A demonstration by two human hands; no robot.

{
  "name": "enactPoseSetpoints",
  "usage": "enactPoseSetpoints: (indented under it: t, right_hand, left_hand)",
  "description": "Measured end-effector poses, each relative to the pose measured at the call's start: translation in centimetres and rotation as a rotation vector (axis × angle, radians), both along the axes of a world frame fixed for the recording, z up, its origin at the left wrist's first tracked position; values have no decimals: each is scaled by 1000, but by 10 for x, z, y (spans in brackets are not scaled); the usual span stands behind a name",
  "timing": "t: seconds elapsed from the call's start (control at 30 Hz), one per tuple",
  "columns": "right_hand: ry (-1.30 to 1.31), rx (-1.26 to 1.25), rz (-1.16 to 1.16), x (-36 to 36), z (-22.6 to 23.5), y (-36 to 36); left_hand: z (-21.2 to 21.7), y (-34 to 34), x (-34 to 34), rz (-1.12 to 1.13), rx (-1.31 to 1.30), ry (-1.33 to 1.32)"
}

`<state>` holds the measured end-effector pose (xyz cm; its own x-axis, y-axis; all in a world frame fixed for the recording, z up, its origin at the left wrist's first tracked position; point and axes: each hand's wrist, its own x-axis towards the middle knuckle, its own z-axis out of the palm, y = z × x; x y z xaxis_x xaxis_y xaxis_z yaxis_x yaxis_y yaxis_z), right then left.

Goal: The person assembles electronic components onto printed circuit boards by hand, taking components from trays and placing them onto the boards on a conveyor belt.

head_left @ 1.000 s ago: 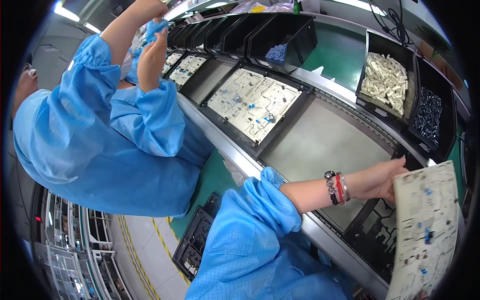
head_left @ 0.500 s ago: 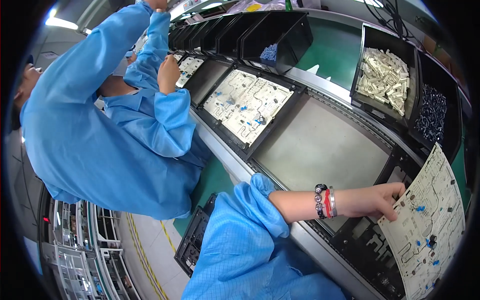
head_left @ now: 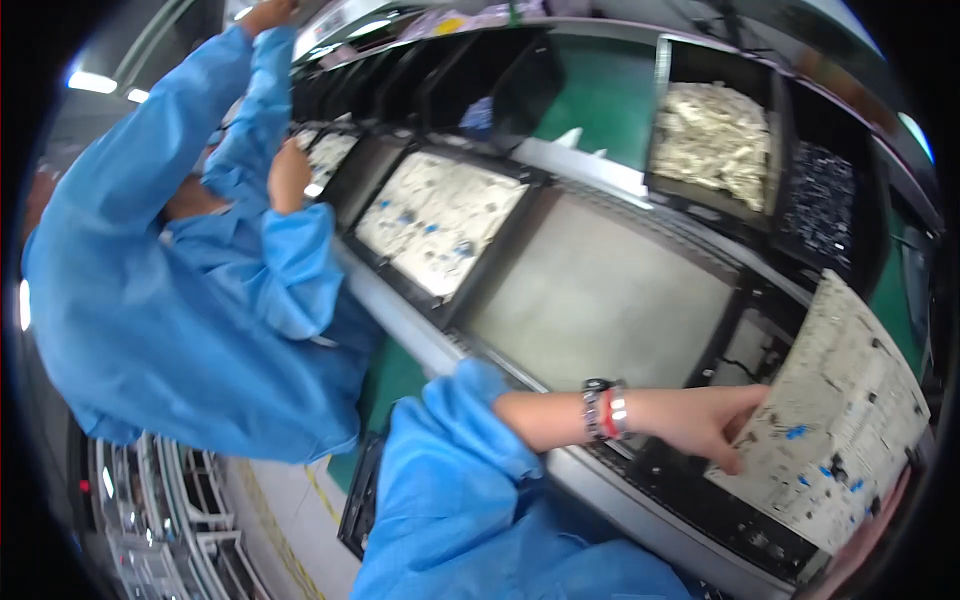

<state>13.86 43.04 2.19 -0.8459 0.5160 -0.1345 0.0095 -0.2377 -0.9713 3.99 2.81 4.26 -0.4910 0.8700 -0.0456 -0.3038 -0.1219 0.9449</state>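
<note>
At the right I hold up a cream-coloured circuit board [head_left: 835,410], tilted, with small blue and black components on its face. My left hand [head_left: 705,418] is closed on its left edge, thumb and fingers pinching it. My right hand [head_left: 872,535] shows only partly at the board's lower right edge and grips it there; most of its fingers are hidden or blurred. Below the board lies a black carrier frame [head_left: 715,515] with cut-outs, on the conveyor line.
Another populated circuit board [head_left: 440,218] sits in a black frame farther along the line, past a grey plate [head_left: 605,290]. Behind stand black bins with cream parts [head_left: 715,145] and dark small parts [head_left: 820,200]. Co-workers in blue smocks [head_left: 190,290] are at the left.
The view has shifted to the right. My left hand still holds the board, which is turned somewhat; my right hand has come into sight at its lower right edge.
</note>
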Motion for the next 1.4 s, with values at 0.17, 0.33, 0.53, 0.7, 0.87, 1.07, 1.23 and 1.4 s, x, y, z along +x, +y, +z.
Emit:
enactPoseSetpoints:
  t: [0.17,0.33,0.53,0.7,0.87,1.07,1.23,1.4]
  right_hand:
    - [197,292,307,-6,-3,-40]
    - [228,252,262,1,1,-42]
    - [162,437,370,5,-16,-50]
    - [67,893,467,12,0,-53]
    - [96,1092,532,9,-1,-59]
    - [50,1171,522,18,-3,-48]
    - [67,1166,559,12,-5,-49]
    - [49,1140,568,12,0,-49]
  left_hand:
    - [22,-20,2,78,-348,365]
    - [32,-22,-12,463,-595,403]
    - [41,8,-73,685,-448,926]
    - [42,51,-150,546,-612,1782]
    - [26,64,-185,351,-1060,1693]
    - [20,88,-188,531,-918,1692]
    - [12,82,-198,581,-899,1610]
    - [21,88,-192,800,-567,1630]
